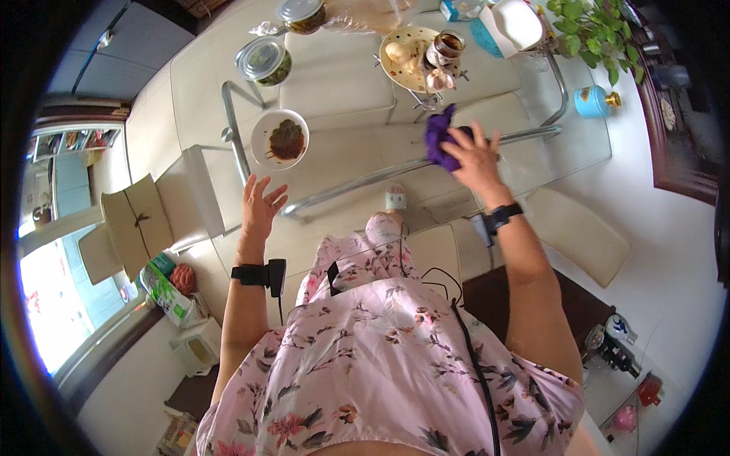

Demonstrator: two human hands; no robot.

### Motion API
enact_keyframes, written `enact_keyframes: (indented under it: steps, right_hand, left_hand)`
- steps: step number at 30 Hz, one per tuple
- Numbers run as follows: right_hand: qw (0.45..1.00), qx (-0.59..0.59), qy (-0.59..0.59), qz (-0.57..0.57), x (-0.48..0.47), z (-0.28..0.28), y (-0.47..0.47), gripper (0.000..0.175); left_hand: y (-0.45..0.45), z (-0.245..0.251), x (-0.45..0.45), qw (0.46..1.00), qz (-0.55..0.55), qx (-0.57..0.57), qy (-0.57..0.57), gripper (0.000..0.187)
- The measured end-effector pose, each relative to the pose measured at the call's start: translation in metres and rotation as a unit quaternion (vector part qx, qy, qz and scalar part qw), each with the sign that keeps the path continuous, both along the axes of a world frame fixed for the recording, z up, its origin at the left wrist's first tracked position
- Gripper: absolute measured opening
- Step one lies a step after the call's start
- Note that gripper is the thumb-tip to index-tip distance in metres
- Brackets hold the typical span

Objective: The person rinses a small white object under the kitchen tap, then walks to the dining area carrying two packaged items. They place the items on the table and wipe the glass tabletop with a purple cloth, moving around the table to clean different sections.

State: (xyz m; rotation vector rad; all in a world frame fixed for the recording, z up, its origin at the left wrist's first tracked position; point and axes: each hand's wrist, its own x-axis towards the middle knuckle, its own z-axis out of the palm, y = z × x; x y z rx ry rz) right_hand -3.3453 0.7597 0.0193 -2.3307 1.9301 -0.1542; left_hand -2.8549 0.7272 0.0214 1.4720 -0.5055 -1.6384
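My left hand [262, 208] hovers with fingers apart near the front of a white bowl [261, 134]; nothing is in it. Dark sauce and something green lie inside the bowl. On the right, my slightly blurred right hand [478, 159] is on a bunched purple cloth [438, 137], its fingers partly over the cloth. Both the bowl and the cloth rest on a glass-topped table [582, 145]. Just beyond the cloth stands a patterned plate [392, 71] with garlic bulbs [440, 80] and an open jar [436, 57] of dark contents.
Two lidded containers, one nearer [263, 61] and one farther [301, 16], stand at the back left. A light-blue bottle [591, 102] with a gold cap is near the right edge. White containers [518, 25] and a leafy plant [593, 43] occupy the back right. Metal tubes [365, 182] show beneath the glass.
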Motion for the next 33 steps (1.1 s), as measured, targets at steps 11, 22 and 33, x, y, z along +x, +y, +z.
enact_keyframes:
  steps: [11, 22, 33]
  right_hand:
    - [0.976, -0.137, -0.166, -0.023, 0.073, -0.036, 0.005, 0.029]
    - [0.624, 0.170, -0.735, -0.202, 0.109, 0.017, 0.016, 0.037]
    - [0.786, 0.062, -0.515, -0.336, -0.121, 0.078, 0.032, 0.049]
  left_hand:
    - [0.078, 0.000, 0.028, 0.997, 0.042, 0.062, -0.022, 0.048]
    - [0.099, 0.008, 0.059, 0.998, 0.048, 0.026, -0.033, 0.048]
    - [0.112, -0.010, 0.055, 0.997, 0.052, 0.060, -0.018, 0.040]
